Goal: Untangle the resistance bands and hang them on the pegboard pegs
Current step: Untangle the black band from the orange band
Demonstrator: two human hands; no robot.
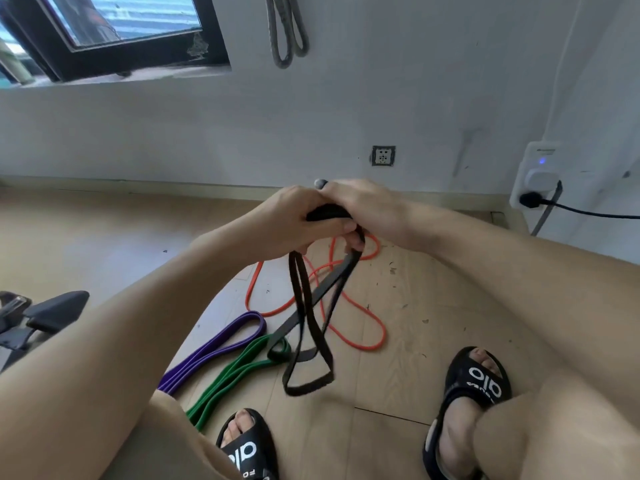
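Centrally, both hands meeting above the floor: left hand (pixel 294 223) and right hand (pixel 360 209) touching, fingers of each curled round the bunched top of the black band (pixel 304 327). Hanging from that grip, several black loops, the lowest reaching just above the floorboards at lower centre; one black strand running taut down and leftward, threaded through the end loop of the green band (pixel 239 368). Green band lying flat on the wooden floor (pixel 398 358) at lower left of centre, its far end hidden behind a knee. Just beside it on the left, touching along its length, the purple band (pixel 214 344), folded double. Behind the dangling black loops, partly screened by them, the orange band (pixel 363 327) sprawled in loose curves at centre. At top centre, a grey band (pixel 287 32) hanging on the wall; peg out of view above the frame. Upper left, a dark-framed window (pixel 114 32). Mid-right of the wall, a socket (pixel 383 155); far right, a white plug adapter (pixel 535 178) with a black cable. Bottom, two black slippers (pixel 474 386). Left edge, dark equipment, unclear.
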